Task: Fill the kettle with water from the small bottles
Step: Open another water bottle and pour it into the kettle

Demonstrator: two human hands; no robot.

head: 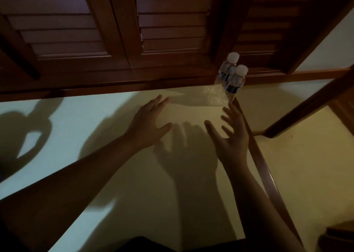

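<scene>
Two small clear water bottles with white caps and dark labels stand side by side at the far right corner of a pale counter point(115, 175): the nearer bottle point(236, 83) and the farther bottle point(227, 69) behind it. My left hand point(151, 121) hovers over the counter with fingers spread, left of the bottles and holding nothing. My right hand point(230, 134) is also spread and empty, its fingertips just short of the nearer bottle's base. The kettle itself is out of view; only a kettle-shaped shadow point(24, 131) falls on the counter at the left.
Dark wooden louvred shutters point(134, 27) run along the back of the counter. A dark wooden edge point(262, 167) bounds the counter on the right, with a lower pale surface point(306, 165) beyond it. The scene is dim.
</scene>
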